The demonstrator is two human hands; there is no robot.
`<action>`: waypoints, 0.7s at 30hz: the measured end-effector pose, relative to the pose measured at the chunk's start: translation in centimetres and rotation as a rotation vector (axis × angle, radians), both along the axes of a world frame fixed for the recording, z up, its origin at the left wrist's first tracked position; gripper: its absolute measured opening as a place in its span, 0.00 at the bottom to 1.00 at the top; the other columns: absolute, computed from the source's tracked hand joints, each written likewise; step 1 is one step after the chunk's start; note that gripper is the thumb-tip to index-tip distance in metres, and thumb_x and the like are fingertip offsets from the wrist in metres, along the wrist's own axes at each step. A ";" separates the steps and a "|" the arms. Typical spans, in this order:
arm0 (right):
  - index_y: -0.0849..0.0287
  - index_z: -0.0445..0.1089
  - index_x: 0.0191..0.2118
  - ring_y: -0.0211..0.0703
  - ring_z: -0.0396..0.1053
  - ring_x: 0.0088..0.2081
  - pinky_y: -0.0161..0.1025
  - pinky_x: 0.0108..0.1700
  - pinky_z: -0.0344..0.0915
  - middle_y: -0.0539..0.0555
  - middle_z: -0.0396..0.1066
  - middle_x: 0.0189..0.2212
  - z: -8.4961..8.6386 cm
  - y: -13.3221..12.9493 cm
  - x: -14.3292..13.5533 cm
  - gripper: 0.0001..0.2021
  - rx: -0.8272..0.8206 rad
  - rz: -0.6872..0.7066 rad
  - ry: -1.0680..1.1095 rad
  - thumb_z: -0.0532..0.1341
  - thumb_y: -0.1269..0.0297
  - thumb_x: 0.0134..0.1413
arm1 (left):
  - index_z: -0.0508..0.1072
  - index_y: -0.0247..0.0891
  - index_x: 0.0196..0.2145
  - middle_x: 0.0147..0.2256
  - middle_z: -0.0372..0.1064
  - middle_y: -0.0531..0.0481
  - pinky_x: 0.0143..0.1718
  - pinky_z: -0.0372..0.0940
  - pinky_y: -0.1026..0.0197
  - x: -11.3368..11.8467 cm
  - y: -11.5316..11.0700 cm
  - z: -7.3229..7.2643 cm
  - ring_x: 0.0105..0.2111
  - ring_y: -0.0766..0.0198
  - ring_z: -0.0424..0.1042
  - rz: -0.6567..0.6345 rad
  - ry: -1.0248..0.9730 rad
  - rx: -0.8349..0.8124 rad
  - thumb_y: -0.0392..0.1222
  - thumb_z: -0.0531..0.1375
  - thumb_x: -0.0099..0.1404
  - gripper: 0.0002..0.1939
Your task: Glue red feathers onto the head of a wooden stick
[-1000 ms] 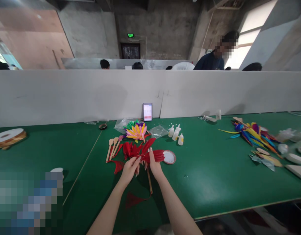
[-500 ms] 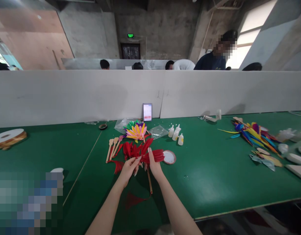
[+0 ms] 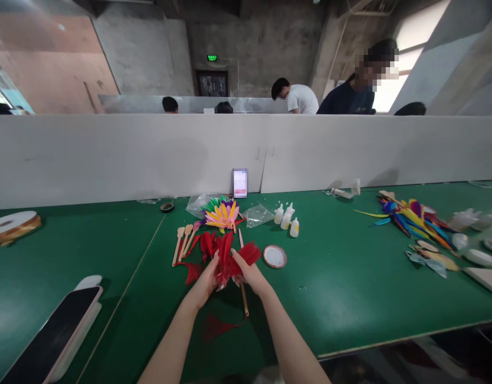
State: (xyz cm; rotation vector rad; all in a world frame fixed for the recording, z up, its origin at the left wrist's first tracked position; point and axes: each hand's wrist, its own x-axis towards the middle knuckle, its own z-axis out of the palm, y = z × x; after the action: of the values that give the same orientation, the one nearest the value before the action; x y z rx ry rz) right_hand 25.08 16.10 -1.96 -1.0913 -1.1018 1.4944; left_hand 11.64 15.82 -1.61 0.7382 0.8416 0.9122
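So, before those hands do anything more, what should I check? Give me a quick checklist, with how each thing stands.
1. Left hand has a grip on red feathers: ok.
2. Right hand has a grip on red feathers: ok.
3. Held feathers gathered as one tuft: not ok; some point up, others to the right.
4. Wooden handle clear of both hands: cannot tell; hands and feathers hide part of it.
5. Round dish uncovered: ok.
6. Small bottles upright: ok.
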 end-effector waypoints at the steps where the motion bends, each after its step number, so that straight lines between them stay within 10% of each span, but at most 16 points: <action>1: 0.59 0.60 0.14 0.31 0.53 0.10 0.31 0.13 0.44 0.46 0.58 0.07 0.0 -0.1 -0.1 0.28 0.000 0.040 0.007 0.54 0.39 0.48 | 0.68 0.37 0.39 0.22 0.68 0.55 0.22 0.57 0.68 0.0 -0.1 0.0 0.20 0.69 0.65 -0.008 -0.007 -0.029 0.56 0.62 0.52 0.23; 21: 0.58 0.57 0.17 0.30 0.53 0.11 0.30 0.13 0.47 0.43 0.55 0.08 -0.7 -0.3 -1.0 0.25 0.046 0.048 0.082 0.55 0.40 0.48 | 0.71 0.33 0.30 0.17 0.67 0.55 0.18 0.55 0.69 -0.3 0.4 -0.7 0.16 0.69 0.66 0.045 0.143 -0.023 0.44 0.65 0.49 0.13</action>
State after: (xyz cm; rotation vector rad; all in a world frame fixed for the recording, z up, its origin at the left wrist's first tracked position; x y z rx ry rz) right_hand 24.11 15.78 -2.69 -0.9694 -1.1073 1.5303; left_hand 11.30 16.20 -2.35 0.7739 0.9962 0.8960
